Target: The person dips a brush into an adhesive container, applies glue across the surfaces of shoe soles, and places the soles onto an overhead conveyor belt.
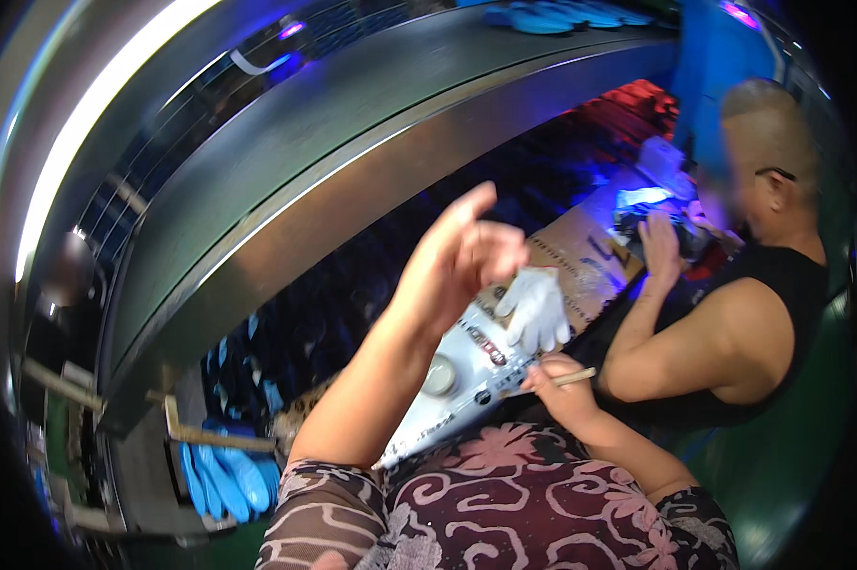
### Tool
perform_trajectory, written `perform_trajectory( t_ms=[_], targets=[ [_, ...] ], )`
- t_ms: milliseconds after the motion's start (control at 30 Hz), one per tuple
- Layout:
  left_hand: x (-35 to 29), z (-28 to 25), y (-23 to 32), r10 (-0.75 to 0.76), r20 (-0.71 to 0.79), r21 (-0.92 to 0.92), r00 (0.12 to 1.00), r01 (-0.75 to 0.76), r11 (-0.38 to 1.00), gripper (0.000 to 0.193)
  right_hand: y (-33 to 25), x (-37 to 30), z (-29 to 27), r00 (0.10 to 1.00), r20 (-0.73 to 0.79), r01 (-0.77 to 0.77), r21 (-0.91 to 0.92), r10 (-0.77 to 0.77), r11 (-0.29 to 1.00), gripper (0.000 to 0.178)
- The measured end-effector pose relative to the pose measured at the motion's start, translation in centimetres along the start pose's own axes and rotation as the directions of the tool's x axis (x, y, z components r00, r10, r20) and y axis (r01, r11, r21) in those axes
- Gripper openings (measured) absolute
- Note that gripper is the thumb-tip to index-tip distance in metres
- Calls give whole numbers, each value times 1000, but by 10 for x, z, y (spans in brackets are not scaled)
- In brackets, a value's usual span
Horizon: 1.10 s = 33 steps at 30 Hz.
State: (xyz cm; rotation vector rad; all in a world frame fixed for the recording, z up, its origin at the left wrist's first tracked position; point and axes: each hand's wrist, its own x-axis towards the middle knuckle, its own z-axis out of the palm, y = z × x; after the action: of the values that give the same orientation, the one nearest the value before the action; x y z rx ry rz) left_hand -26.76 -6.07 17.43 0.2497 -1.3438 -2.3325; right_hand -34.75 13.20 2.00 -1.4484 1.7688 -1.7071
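My left hand (471, 249) is raised over the work surface, slightly blurred, with its fingers loosely bent and apart and nothing visible in it. Close to my body, my right hand (563, 391) is closed around a thin pale stick (576, 376), whose end sticks out to the right; its other end is hidden. Between the hands lies a white printed plastic sheet or bag (471, 404). A small round whitish pot or lid (438, 376) rests on it. A white knitted glove (539, 312) lies at its far end.
A dark green conveyor belt (257, 157) with a metal side curves across the far side. Blue gloves (227, 480) hang at lower left; more blue gloves (552, 16) lie on the belt. Cardboard (580, 242) lies beyond the sheet. A co-worker (746, 313) works under purple-blue light at right.
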Motion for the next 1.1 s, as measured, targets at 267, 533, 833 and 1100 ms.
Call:
perform_trajectory(
  t_ms=[267, 533, 833, 1100],
  targets=[
    [-294, -140, -76, -261, -723, -30, 639, 349, 937, 55, 11, 3, 22, 946, 121, -311, 73, 301, 948, 37],
    [-494, -168, -61, 399, -913, 369, -90, 241, 898, 42, -37, 59, 118, 912, 383, 76, 192, -146, 978, 50],
    [-605, -259, -56, 488, -680, 393, -548, 289, 873, 54, -99, 63, 257, 591, 796, 115, 80, -133, 990, 27],
    [-623, -355, -17, 535, -817, 347, -215, 558, 754, 63, -114, 28, 372, 319, 927, 329, 88, -198, 940, 29]
  ],
)
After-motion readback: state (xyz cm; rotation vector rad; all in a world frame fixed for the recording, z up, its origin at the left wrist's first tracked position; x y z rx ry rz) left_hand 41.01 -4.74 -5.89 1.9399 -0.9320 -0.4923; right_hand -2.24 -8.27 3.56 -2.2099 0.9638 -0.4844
